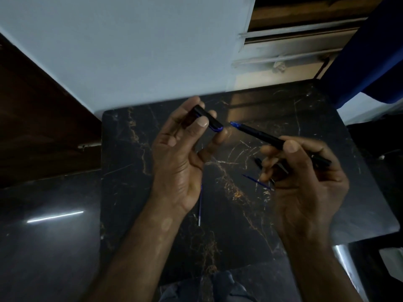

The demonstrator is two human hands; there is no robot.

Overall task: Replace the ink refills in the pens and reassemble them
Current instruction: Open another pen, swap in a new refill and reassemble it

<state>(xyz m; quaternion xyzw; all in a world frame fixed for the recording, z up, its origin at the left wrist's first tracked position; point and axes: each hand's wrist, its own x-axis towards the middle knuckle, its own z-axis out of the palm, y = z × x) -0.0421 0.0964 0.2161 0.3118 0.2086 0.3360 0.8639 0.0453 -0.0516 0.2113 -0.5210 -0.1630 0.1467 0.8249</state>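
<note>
My left hand (183,153) pinches a short black pen cap (210,119) with a blue rim between thumb and fingers, above the dark marble table (135,162). My right hand (303,177) grips a black pen barrel (268,137) whose blue tip points left at the cap, a small gap between them. A thin blue refill (200,205) lies on the table below my left wrist. Another blue refill (256,181) and a dark pen part (258,161) lie partly hidden under my right fingers.
A pale wall (130,51) stands just behind the table's far edge. A dark wooden panel (39,118) is at the left, a window frame (294,44) and blue cloth (375,51) at the upper right. The floor (43,236) shines at the lower left.
</note>
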